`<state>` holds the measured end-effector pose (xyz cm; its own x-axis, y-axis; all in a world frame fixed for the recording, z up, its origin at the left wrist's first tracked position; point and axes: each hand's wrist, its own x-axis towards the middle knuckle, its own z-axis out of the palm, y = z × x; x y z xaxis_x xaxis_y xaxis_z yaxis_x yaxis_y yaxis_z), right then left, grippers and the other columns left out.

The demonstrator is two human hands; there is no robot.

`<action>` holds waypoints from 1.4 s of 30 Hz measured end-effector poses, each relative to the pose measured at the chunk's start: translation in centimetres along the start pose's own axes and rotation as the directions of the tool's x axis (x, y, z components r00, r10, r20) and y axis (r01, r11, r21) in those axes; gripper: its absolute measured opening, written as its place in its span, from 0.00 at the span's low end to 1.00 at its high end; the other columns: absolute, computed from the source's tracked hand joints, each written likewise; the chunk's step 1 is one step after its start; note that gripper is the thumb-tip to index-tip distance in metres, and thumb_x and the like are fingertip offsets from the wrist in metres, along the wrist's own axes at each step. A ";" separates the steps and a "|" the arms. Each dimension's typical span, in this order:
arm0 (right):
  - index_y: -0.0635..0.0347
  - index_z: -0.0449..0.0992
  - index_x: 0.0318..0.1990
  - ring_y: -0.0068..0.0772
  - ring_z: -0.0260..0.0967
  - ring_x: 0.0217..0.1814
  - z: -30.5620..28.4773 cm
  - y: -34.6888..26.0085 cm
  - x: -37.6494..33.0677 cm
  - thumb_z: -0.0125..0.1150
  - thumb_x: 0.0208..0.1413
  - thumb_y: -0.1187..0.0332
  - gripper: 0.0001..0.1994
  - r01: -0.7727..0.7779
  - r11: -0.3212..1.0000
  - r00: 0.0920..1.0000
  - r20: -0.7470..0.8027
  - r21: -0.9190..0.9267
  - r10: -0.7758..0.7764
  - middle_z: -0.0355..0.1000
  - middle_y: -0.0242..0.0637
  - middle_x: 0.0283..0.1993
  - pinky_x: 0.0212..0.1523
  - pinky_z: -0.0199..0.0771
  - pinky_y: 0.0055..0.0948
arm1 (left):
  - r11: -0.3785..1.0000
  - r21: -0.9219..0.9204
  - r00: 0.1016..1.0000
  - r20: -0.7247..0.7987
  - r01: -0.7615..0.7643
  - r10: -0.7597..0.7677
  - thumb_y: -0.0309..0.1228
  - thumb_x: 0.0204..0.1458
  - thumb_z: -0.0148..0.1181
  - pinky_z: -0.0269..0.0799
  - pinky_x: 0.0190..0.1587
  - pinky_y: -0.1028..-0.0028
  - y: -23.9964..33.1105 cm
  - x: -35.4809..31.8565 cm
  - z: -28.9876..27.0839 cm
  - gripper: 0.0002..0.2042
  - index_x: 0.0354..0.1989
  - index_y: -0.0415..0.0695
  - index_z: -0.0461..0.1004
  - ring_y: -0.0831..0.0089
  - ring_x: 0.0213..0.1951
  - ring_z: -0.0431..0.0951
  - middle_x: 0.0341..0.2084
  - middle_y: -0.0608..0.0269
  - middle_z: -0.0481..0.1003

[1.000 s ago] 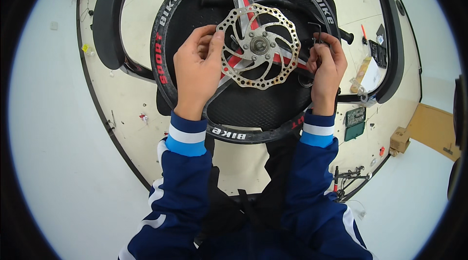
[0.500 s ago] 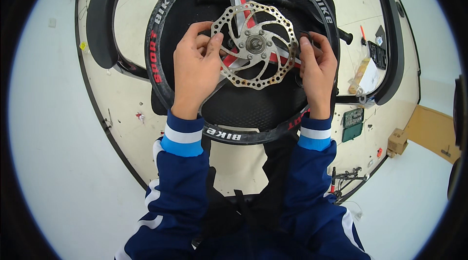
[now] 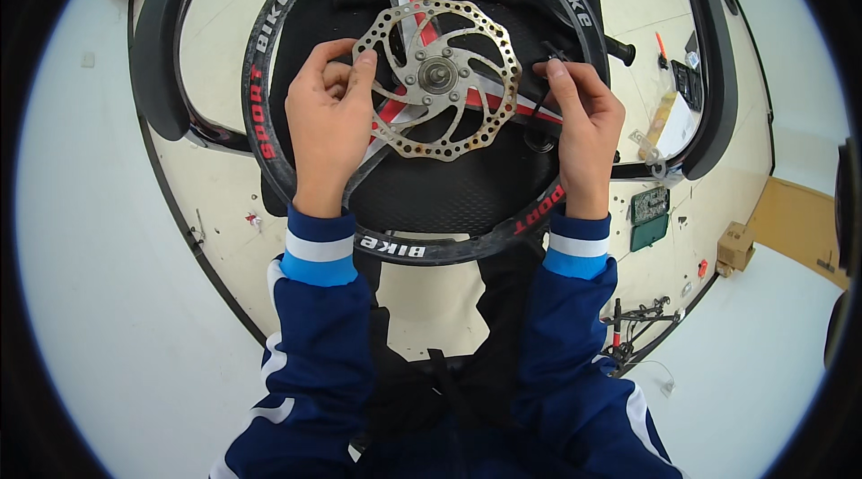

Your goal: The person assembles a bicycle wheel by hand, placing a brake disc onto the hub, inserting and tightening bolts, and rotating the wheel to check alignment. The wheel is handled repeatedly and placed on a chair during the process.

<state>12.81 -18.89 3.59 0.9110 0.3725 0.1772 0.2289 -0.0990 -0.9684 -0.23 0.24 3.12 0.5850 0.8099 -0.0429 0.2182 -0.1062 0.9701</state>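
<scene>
1. Pale cream tabletop [image 3: 224, 30], round and scuffed with small dark marks, fills the middle of the view, with light floor around it.
2. On it lies a square black rubber mat [image 3: 449, 196], and over the mat sits a black bicycle wheel with a deep rim and red and white lettering [image 3: 269, 142], its broad spokes red and grey.
3. At the wheel's centre is a round silver brake disc, drilled with many small holes and wavy at the edge [image 3: 440, 75], lying flat on the hub.
4. The left hand [image 3: 328, 124] is closed on the disc's left edge, thumb and fingers curled around the metal.
5. The right hand [image 3: 584, 115] is pinched shut on a thin dark tool [image 3: 543, 52] just right of the disc; the tool's kind is too small to tell.
6. Both forearms wear dark blue sleeves with white and light blue cuffs [image 3: 319, 254] and come in from the lower edge.
7. Two black curved chair backs [image 3: 162, 48] stand at the table's left and right sides.
8. A green circuit board [image 3: 648, 217] lies on the table right of the wheel, near a small brown cardboard box [image 3: 734, 246] by the table's edge.
9. A small black metal bicycle part [image 3: 633, 322] rests near the table's lower right rim.
</scene>
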 end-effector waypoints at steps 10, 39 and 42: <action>0.70 0.78 0.43 0.21 0.68 0.25 -1.6 -0.7 -0.1 0.62 0.61 0.67 0.12 -0.336 0.755 0.935 0.103 0.562 0.339 0.79 0.43 0.36 0.24 0.68 0.20 | 1.000 0.011 0.999 0.045 0.025 -0.025 0.32 0.61 0.60 0.66 0.29 0.83 -0.2 0.4 0.6 0.13 0.47 0.33 0.74 0.85 0.25 0.71 0.22 0.67 0.76; 0.65 0.77 0.46 0.17 0.61 0.24 -1.7 0.2 0.1 0.62 0.61 0.68 0.10 -0.418 0.502 0.859 0.149 0.757 0.490 0.75 0.34 0.32 0.23 0.62 0.18 | 0.999 -0.039 0.999 0.030 0.014 -0.013 0.32 0.60 0.60 0.71 0.30 0.79 0.0 0.4 1.4 0.14 0.45 0.32 0.74 0.83 0.26 0.77 0.24 0.61 0.80; 0.64 0.77 0.45 0.15 0.55 0.21 -1.4 0.0 0.3 0.63 0.62 0.66 0.11 -0.398 0.531 0.849 0.082 0.748 0.522 0.72 0.30 0.29 0.22 0.56 0.18 | 0.999 -0.041 0.999 0.034 0.011 -0.009 0.32 0.59 0.60 0.70 0.30 0.79 -0.1 0.5 1.5 0.14 0.45 0.32 0.74 0.83 0.26 0.76 0.24 0.60 0.80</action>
<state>13.57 -20.11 3.91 0.8649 0.3403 -0.3690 -0.4980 0.4894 -0.7159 1.23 -0.25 2.62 0.6089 0.7909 -0.0600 0.1923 -0.0739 0.9785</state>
